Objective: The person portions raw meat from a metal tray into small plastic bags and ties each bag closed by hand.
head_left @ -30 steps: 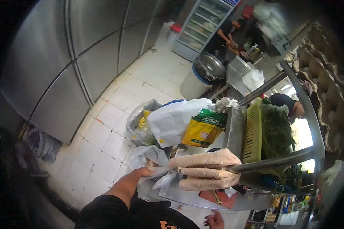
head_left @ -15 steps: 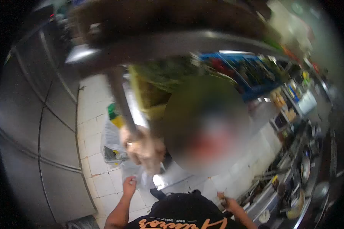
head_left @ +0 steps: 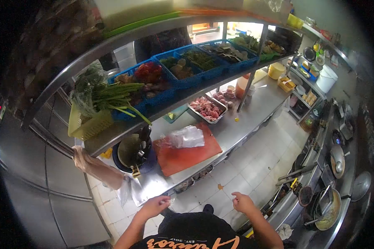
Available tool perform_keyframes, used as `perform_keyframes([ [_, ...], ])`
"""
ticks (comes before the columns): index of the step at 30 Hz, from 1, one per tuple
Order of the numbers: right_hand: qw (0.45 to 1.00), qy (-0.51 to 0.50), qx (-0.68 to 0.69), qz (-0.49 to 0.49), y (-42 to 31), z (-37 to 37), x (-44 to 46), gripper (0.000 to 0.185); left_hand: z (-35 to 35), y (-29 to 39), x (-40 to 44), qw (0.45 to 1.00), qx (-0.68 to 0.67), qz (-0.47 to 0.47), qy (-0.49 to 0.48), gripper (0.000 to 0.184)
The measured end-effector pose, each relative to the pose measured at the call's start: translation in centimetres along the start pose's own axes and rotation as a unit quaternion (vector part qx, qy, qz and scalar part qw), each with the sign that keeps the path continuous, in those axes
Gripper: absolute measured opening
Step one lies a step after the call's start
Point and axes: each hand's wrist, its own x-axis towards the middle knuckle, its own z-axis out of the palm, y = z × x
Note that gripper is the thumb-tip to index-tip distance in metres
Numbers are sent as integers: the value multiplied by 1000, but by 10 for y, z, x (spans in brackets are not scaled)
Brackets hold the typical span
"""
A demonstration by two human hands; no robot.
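My left hand is low in front of the table's near corner, fingers bent and pressed together. Whether something small sits at its fingertips I cannot make out. My right hand hovers over the floor to the right of my body, index finger stretched out, holding nothing I can see. On the steel table lies a red cutting board with clear plastic bags on it. Behind the board stands a metal tray of raw meat pieces. Left of the board, a dark pot holds several utensils.
Above the table, a steel shelf carries blue baskets of vegetables and a bunch of greens. A beige cloth hangs at the left post. Along the right runs a cooking line with woks and pans. Steel doors stand left.
My view has swung and cleared of blur, now showing the table, red board and meat tray. My left hand now appears farther right; both hands remain low.
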Motion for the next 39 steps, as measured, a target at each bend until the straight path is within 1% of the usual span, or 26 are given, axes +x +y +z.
perform_keyframes([
  [1, 1000, -7, 15, 10, 0, -8, 5, 31, 10, 12, 10, 999, -10, 33, 9, 36],
  [2, 999, -13, 28, 21, -2, -16, 9, 30, 17, 26, 13, 999, -8, 45, 9, 35],
  [4, 997, -25, 42, -51, -17, -27, 27, 27, 21, 59, 12, 997, -3, 73, 16, 33],
  [5, 994, -32, 48, -91, -27, -31, 41, 26, 18, 77, 10, 998, 15, 64, 8, 32],
  [7, 984, -16, 22, -178, -28, -17, 92, 23, 23, 73, 17, 997, 36, 62, 20, 31],
  [8, 986, 6, 50, -160, -48, -18, 112, 21, 23, 71, 21, 997, 49, 62, 23, 30],
  [11, 984, 84, 143, -68, -103, -15, 184, 20, 11, 82, 43, 984, 100, 137, 54, 28],
  [13, 954, 151, 221, -138, -123, -7, 232, 22, -1, 86, 76, 975, 129, 158, 90, 25],
  [14, 954, 200, 180, -131, -131, -4, 249, 24, -6, 85, 94, 970, 138, 166, 107, 24],
  [15, 953, 244, 132, -125, -137, -3, 264, 27, -14, 87, 116, 952, 128, 240, 142, 26],
  [16, 947, 286, 84, -121, -142, -2, 277, 30, -22, 90, 141, 938, 152, 265, 165, 29],
  [17, 945, 293, 79, -124, -145, -2, 288, 32, -31, 95, 168, 921, 178, 291, 188, 33],
  [19, 938, 312, 66, -132, -149, -9, 309, 36, -39, 111, 218, 896, 204, 291, 267, 41],
  [22, 959, 242, 64, -134, -149, -18, 331, 27, -48, 121, 302, 882, 174, 332, 284, 47],
  [25, 953, 219, 83, -194, -142, -14, 332, 17, -42, 118, 340, 876, 299, 303, 225, 47],
  [26, 948, 207, 87, -224, -141, -11, 334, 15, -40, 116, 343, 892, 301, 283, 183, 45],
  [28, 961, 136, 25, -238, -128, -16, 326, 13, -34, 108, 344, 919, 299, 233, 107, 42],
  [31, 955, 102, 8, -280, -107, -20, 319, 13, -18, 104, 338, 913, 393, 105, 31, 40],
  [34, 938, 90, 85, -325, -80, -34, 307, 15, -5, 76, 347, 895, 419, 126, 83, 43],
  [35, 936, 71, 163, -305, -66, -43, 303, 15, -3, 70, 347, 890, 426, 137, 83, 42],
  [37, 914, 25, 315, -255, -40, -71, 291, 17, -5, 63, 340, 880, 441, 153, 83, 40],
  [39, 928, -32, 342, -146, -13, -129, 277, 22, -6, 61, 340, 894, 418, 129, 96, 37],
])
